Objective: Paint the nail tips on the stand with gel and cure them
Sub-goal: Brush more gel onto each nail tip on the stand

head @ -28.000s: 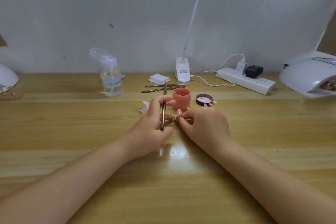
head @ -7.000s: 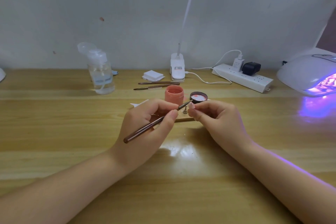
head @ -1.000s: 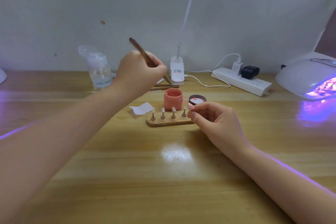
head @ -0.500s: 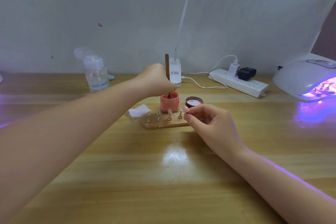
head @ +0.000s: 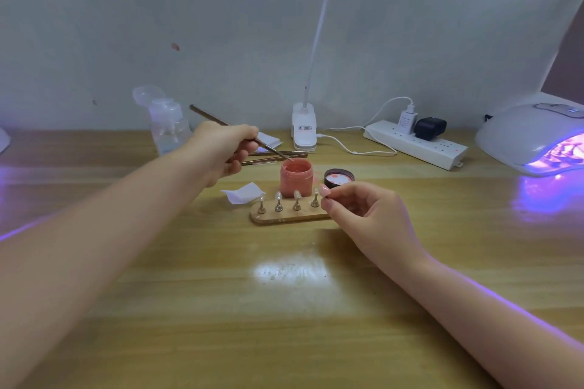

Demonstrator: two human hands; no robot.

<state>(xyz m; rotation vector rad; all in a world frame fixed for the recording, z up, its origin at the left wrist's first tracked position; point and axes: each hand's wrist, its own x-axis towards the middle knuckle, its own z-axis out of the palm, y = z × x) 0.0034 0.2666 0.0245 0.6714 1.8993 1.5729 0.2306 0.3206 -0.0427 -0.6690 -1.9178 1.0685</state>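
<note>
The wooden stand [head: 289,215] with nail tips [head: 296,194] sat mid-worktop, just before the open gel jar [head: 296,181]. The right hand [head: 360,215] pinched a holder at its right end; the left hand [head: 226,148] gripped a brush [head: 221,121], tip at the jar's rim.

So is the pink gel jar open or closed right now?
Open. The pink gel jar has no lid; the brush tip is at its mouth, and the dark lid lies beside it.
</note>
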